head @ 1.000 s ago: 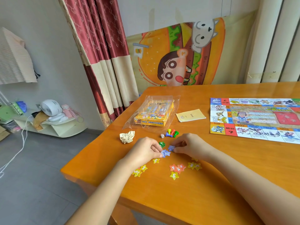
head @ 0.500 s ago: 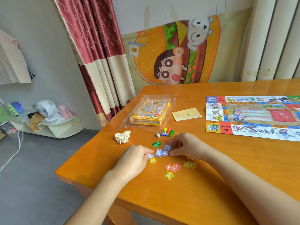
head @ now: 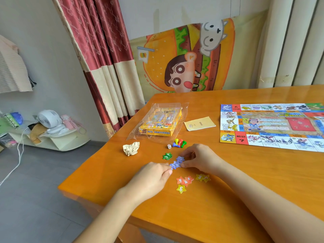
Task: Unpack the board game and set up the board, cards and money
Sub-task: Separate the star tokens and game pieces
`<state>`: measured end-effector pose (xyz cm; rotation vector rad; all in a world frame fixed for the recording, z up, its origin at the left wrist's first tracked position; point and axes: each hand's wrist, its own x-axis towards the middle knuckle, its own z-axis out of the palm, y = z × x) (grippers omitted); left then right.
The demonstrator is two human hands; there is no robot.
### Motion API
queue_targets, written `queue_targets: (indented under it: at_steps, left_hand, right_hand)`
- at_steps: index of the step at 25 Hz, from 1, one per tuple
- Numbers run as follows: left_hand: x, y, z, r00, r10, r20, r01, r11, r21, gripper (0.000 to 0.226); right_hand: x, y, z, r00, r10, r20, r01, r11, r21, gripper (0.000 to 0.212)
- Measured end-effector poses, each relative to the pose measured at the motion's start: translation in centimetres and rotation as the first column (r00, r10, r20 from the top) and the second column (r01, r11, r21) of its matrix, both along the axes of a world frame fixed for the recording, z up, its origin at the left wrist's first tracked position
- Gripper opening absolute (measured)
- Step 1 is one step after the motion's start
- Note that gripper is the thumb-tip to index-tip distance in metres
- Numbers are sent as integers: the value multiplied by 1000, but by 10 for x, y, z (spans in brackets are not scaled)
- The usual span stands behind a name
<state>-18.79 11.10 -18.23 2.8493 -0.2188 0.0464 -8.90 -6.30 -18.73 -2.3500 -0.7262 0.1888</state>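
The game board (head: 273, 127) lies unfolded at the right of the orange table (head: 228, 199). Between my hands lie blue star tokens (head: 177, 163). My left hand (head: 150, 179) pinches the near blue star with curled fingers, and my right hand (head: 198, 157) pinches the stars from the other side. Green star tokens (head: 167, 156) lie just beyond, orange star tokens (head: 185, 180) and yellow star tokens (head: 203, 177) just nearer. A die (head: 169, 146) and several coloured pawns (head: 179, 142) sit behind the stars. The yellow game box (head: 160, 122) rests in clear wrap.
A yellow leaflet (head: 199, 124) lies between the box and the board. A crumpled paper ball (head: 131, 148) sits near the table's left edge. Beyond that edge are a curtain (head: 105, 67) and a low shelf with a white fan (head: 48, 120).
The yellow stars that lay by my left hand are out of sight. My left hand has closed in on the blue stars, which are now gathered between both hands. The camera has shifted slightly.
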Motion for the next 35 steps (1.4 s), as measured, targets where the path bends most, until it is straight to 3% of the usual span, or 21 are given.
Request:
queue_targets:
  at_steps: [8, 15, 19, 24, 31, 35]
  left_hand:
    - [8, -12, -2, 995, -66, -79, 64, 998, -22, 47]
    - [-1, -14, 1, 996, 28, 89, -23, 998, -64, 42]
    - [-4, -16, -2, 996, -43, 75, 44, 999, -16, 39]
    - [1, -17, -3, 997, -55, 61, 55, 998, -3, 45]
    - [5, -16, -4, 998, -31, 55, 33, 999, -38, 44]
    - [4, -15, -6, 996, 40, 78, -32, 994, -107, 39]
  right_hand:
    - [-3, 0, -2, 1000, -18, 9, 18, 999, 46, 33]
    - [2, -9, -3, 998, -53, -42, 56, 996, 76, 32]
    - [0, -6, -3, 999, -37, 1, 37, 998, 45, 31]
    - [0, 3, -2, 999, -41, 26, 41, 999, -3, 46]
    - [2, 7, 2, 999, -34, -8, 34, 999, -13, 27]
    - [2, 5, 3, 996, -49, -80, 51, 999, 18, 30]
